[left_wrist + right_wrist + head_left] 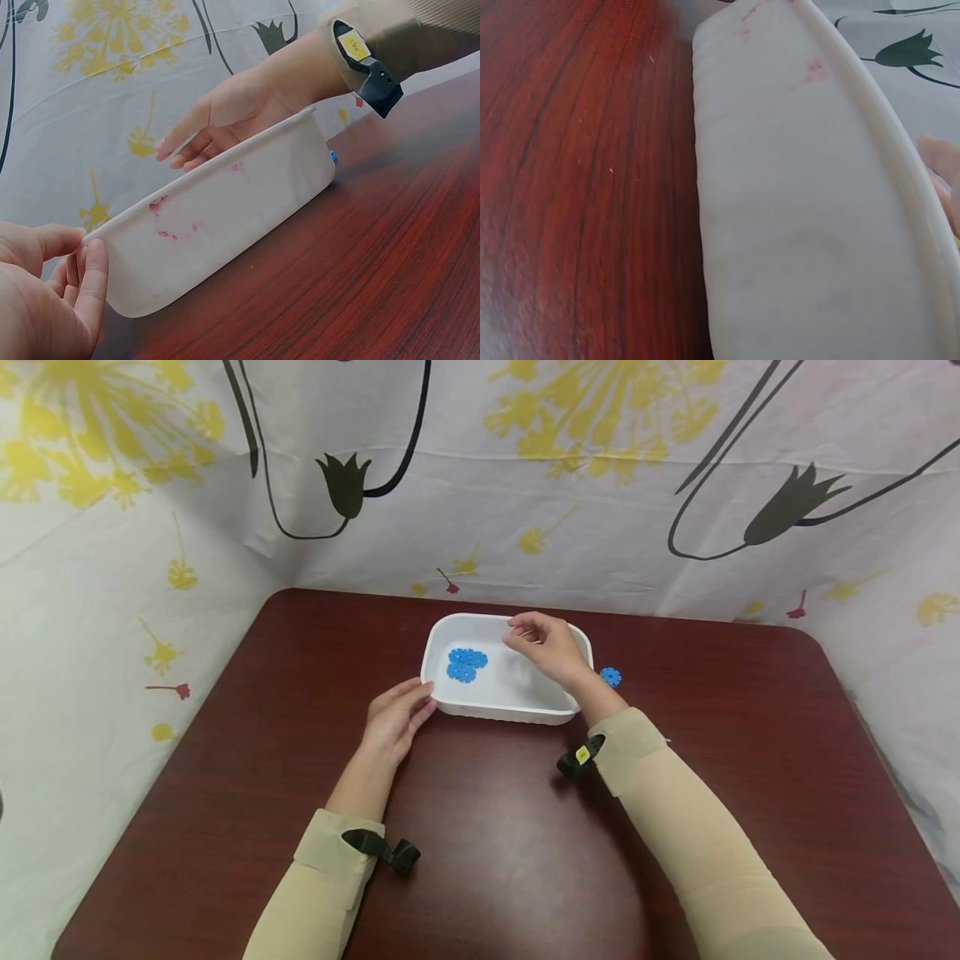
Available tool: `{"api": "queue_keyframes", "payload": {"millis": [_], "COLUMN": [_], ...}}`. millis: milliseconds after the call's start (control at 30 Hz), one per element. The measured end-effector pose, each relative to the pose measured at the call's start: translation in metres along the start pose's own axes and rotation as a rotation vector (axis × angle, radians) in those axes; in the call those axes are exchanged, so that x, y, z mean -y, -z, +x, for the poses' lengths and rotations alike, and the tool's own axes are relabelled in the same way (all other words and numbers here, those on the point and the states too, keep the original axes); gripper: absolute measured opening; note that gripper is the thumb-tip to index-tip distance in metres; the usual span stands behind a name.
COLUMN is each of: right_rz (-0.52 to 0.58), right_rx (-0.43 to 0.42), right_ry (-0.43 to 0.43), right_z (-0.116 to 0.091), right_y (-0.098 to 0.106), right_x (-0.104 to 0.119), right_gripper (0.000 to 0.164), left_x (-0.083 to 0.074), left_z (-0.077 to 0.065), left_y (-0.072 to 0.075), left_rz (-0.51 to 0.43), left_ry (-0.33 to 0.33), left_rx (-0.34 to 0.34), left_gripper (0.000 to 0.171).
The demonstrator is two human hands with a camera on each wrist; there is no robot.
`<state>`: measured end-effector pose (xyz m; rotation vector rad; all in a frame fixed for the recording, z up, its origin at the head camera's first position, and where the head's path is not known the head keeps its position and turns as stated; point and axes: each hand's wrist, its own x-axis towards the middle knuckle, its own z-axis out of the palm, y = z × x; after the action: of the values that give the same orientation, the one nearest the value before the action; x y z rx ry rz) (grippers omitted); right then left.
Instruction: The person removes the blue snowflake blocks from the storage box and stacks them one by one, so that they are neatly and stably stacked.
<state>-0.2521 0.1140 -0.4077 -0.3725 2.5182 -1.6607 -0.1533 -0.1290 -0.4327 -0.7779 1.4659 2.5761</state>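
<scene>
A white plastic tray (501,712) stands toward the far side of the table. My left hand (393,718) holds it at the left front corner, thumb at the rim and fingers against the outer wall, as the left wrist view shows. Several blue, notched flat discs (462,673) lie together in the tray's left half. Over the right half hovers my right hand (553,650), its fingers loosely bent and no object visible in them. In the right wrist view the tray wall (802,195) covers most of that hand.
One more blue notched disc (611,677) lies on the dark red wooden table (480,827), just right of the tray. A white cloth with yellow flowers (450,460) hangs behind the table and along its sides.
</scene>
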Motion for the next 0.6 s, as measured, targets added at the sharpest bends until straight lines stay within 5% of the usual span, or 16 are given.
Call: {"api": "queue_keyframes", "payload": {"millis": [600], "right_rz": [-0.019], "right_rx": [0.049], "right_ry": [0.025], "right_z": [0.010], "right_y": [-0.025], "right_x": [0.005], "right_gripper": [0.034], "left_x": [-0.001], "left_z": [0.000], "left_y": [0.001], "left_rz": [0.003], "left_ry": [0.003], "left_rx": [-0.004], "left_gripper": [0.026]}}
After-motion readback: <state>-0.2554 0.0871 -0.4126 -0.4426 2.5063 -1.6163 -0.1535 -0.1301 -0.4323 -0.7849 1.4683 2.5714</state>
